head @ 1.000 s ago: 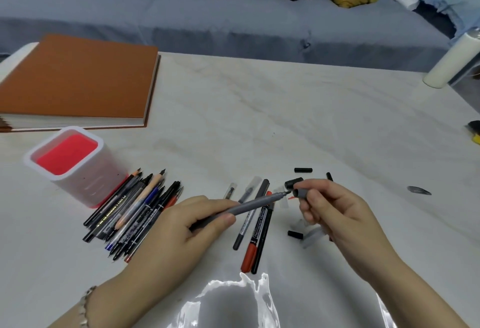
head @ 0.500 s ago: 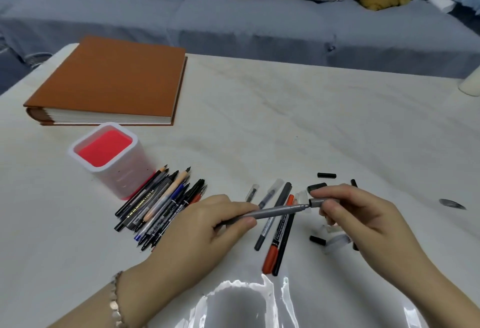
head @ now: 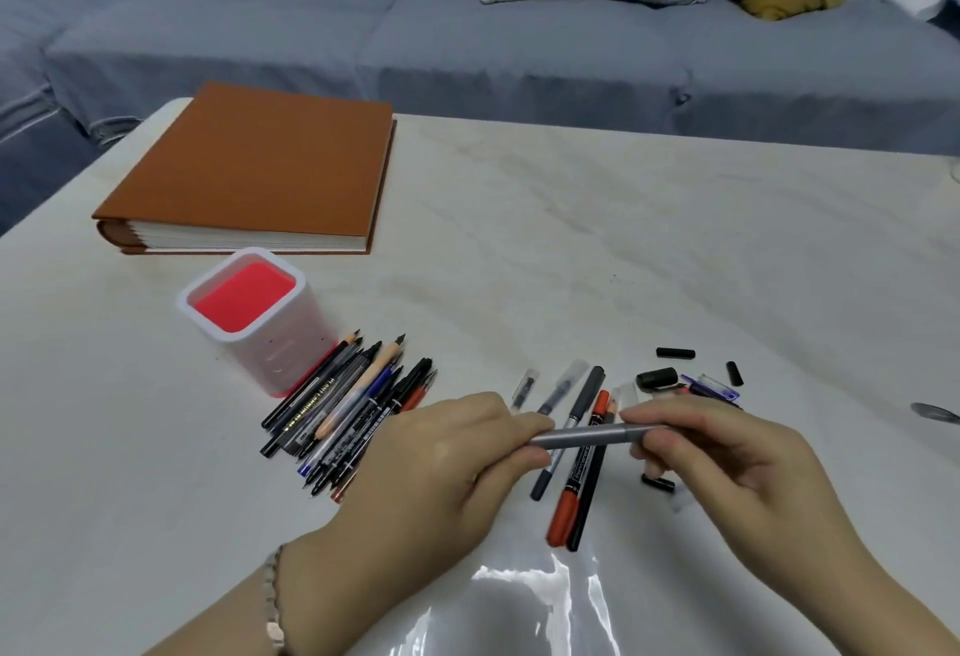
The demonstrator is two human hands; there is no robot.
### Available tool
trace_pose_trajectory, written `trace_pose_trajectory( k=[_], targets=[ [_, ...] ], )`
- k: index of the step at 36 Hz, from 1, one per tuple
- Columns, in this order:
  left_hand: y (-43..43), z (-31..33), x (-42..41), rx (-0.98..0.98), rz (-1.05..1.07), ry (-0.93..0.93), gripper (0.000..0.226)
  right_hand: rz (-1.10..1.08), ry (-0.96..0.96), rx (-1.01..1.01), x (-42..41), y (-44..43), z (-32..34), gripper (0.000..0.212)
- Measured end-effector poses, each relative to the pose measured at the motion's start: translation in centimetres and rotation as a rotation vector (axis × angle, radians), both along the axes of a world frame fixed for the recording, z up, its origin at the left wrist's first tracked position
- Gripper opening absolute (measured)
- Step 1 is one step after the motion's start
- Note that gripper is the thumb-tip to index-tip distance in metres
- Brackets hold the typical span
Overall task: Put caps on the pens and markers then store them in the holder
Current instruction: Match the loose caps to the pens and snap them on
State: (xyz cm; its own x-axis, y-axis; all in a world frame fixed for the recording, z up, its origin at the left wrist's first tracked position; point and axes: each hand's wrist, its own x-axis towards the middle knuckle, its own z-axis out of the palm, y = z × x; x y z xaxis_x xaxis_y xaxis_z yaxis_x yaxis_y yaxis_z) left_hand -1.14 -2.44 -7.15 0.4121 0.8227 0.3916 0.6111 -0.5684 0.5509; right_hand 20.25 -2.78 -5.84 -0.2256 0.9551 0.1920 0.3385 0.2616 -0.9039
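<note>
The pen is held level just above the table, between both hands. Its barrel is pinched by the thumb and curled fingers of the left hand, and its cap is pinched by the fingertips of the right hand. A second ago that cap was held clear of a bare tip; now it has been pushed on and no tip is seen. Whether it is seated fully cannot be told, since the joint is partly hidden by fingers. This pen is judged ready for storing.

Under the hands, a few capped pens and a red marker are laid side by side. Loose caps are scattered just right of them, farther back. To the left, a pile of uncapped pens lies just beside the holder, in which nothing is seen standing. Most of the capping is judged to be left.
</note>
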Motion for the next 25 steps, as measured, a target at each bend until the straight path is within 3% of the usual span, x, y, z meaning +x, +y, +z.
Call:
trace_pose_trajectory(
  k=[4, 6, 9, 11, 13, 14, 19, 25],
  targets=[
    [-0.2, -0.1, 0.3, 0.032, -0.019, -0.05, 0.024, 0.001, -0.037, 0.051, 0.0, 0.2, 0.3, 0.023],
    [-0.5, -0.1, 0.6, -0.146, -0.037, -0.138, 0.02, 0.044, -0.114, 0.059, -0.2, 0.4, 0.4, 0.022],
    [-0.8, -0.2, 0.6, -0.486, -0.009, -0.224, 0.018, 0.12, -0.231, -0.039, -0.9, 0.7, 0.5, 0.045],
    [-0.7, -0.7, 0.0, -0.502, 0.046, -0.104, 0.018, 0.114, -0.254, -0.144, -1.1, 1.0, 0.2, 0.039],
    [-0.5, -1.8, -1.2, -0.403, 0.146, 0.101, 0.024, 0.09, -0.254, -0.245, -1.2, 1.7, -0.3, 0.008],
    [-0.3, -2.6, -2.1, -0.31, 0.216, 0.196, 0.026, 0.078, -0.242, -0.287, -1.2, 2.1, -0.6, 0.005],
    [0.7, -5.4, -5.4, -0.233, 0.446, 0.434, 0.01, 0.056, -0.281, -0.488, -0.5, 5.1, -1.4, 0.012],
    [1.3, -5.8, -4.5, -0.294, 0.437, 0.63, 0.039, -0.007, -0.421, -0.49, -0.7, 7.8, -3.6, 0.007]
  ],
)
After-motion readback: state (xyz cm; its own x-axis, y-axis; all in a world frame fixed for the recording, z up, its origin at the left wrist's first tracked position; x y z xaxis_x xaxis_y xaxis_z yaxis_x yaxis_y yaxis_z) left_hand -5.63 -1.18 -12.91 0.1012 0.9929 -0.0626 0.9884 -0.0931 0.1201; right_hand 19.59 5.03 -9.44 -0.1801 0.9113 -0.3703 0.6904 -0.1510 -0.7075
